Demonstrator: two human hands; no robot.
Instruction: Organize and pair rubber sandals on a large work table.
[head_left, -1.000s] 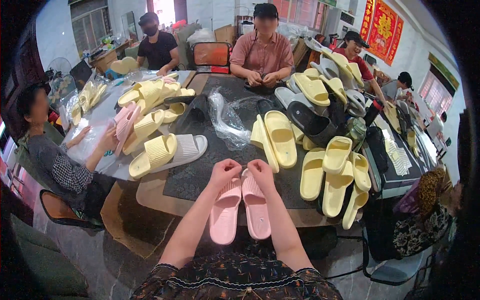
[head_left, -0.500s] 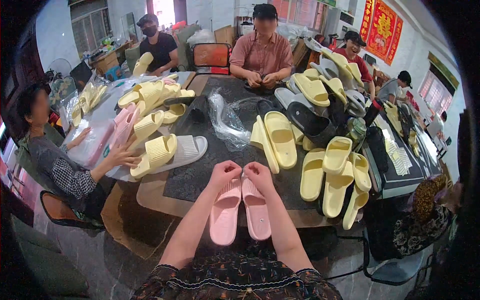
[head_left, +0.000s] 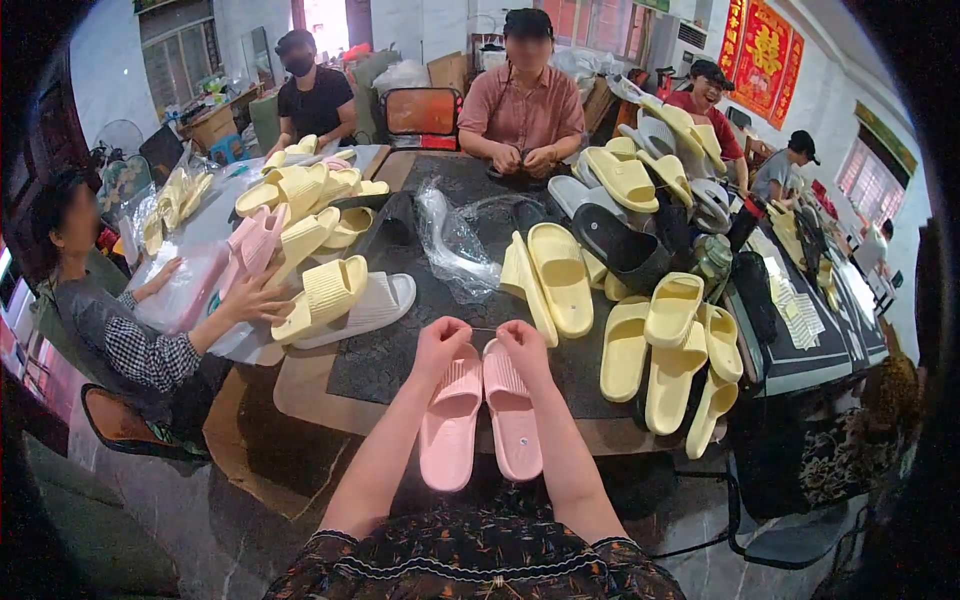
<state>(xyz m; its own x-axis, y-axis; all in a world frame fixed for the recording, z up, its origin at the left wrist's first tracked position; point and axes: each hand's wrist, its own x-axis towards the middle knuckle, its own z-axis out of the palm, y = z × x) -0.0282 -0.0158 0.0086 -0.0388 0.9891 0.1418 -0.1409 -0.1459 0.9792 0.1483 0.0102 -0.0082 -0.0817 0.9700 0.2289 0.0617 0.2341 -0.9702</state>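
A pair of pink slides, the left slipper (head_left: 447, 450) and the right slipper (head_left: 517, 450), lies side by side at the near table edge, toes away from me and heels jutting over it. Above the toes, my left hand (head_left: 442, 347) and my right hand (head_left: 523, 350) are both closed in a pinch. Between the fingertips runs a thin dark strand (head_left: 483, 329), held taut; its exact kind is too small to make out. My wrists and fingers partly cover the ribbed straps.
Yellow slides (head_left: 562, 278) are heaped to the right, with a black slide (head_left: 615, 235) among them. Clear plastic wrap (head_left: 450, 245) lies ahead on the dark tabletop (head_left: 385, 350). A co-worker's hand (head_left: 250, 303) touches a yellow slide (head_left: 325, 297) at left. Other people sit around the tables.
My hands have drawn slightly apart, and the strand now shows between them. The left co-worker's yellow slide has shifted right. At the back left, a raised yellow slide has come down.
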